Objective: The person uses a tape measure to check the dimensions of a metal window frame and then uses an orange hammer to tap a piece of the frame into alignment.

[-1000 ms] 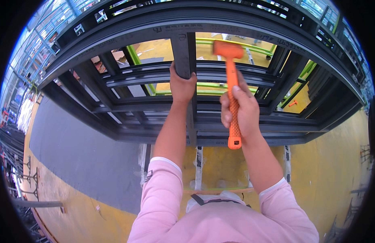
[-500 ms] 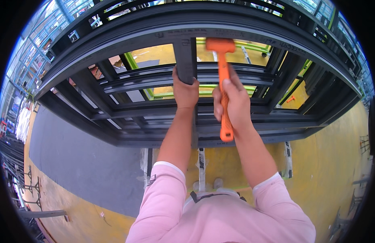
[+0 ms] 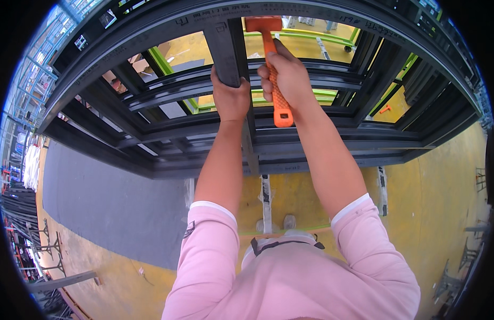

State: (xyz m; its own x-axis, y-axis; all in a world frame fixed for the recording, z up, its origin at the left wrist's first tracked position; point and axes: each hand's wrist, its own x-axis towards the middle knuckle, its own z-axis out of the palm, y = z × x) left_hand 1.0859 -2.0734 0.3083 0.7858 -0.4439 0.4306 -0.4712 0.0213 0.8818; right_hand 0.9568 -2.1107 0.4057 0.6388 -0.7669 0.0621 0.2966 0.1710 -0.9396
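Observation:
My left hand [image 3: 230, 102] is wrapped round the lower end of a short dark grey bar [image 3: 222, 50], which stands along the middle upright of a large dark metal window frame [image 3: 196, 169]. The bar's upper end meets the frame's top rail. In my right hand [image 3: 292, 80] is an orange hammer [image 3: 280, 101], its textured handle gripped and its end loop free below the fist. The hammer's head is up beside the bar's top, just under the top rail. Whether it touches the bar or rail, I cannot tell.
Several more dark frames stand behind this one, with a lime green rack [image 3: 311, 36] showing through the gaps. Taped strips [image 3: 266, 205] run across the yellow floor near my feet. A grey mat [image 3: 108, 197] lies to the left. Another small orange tool [image 3: 385, 109] is at the right.
Both hands, the hammer and the frame now appear higher and slightly left in view. The hammer head has come closer to the bar's top and top rail. Both grips stay the same.

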